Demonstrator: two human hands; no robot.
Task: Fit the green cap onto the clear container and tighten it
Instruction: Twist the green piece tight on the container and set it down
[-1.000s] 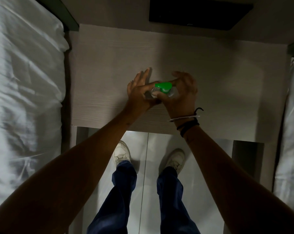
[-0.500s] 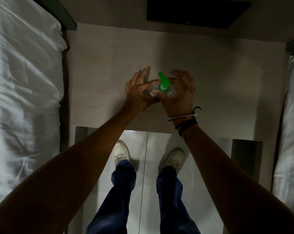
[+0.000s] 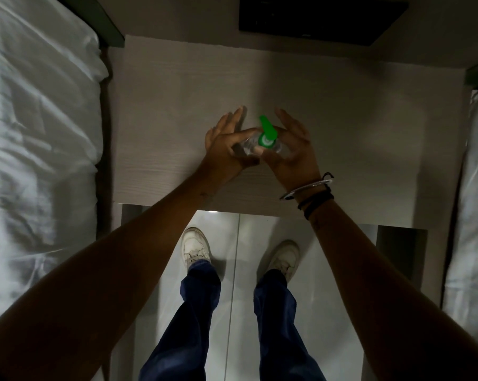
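Mid-frame, left hand (image 3: 226, 145) pinches the container (image 3: 276, 146); right hand (image 3: 292, 149) cups loosely, thumb at the cap (image 3: 265, 133). Brace the container, twist the cap squarely

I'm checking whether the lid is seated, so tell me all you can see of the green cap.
The green cap is bright glossy plastic: a round collar with a pale centre and a long flat spout pointing away from the person. It sits atop the clear container, between the left hand and right hand. Whether it is tight cannot be told.

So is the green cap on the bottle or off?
On. The green cap sits atop the clear container. How tight, cannot tell.
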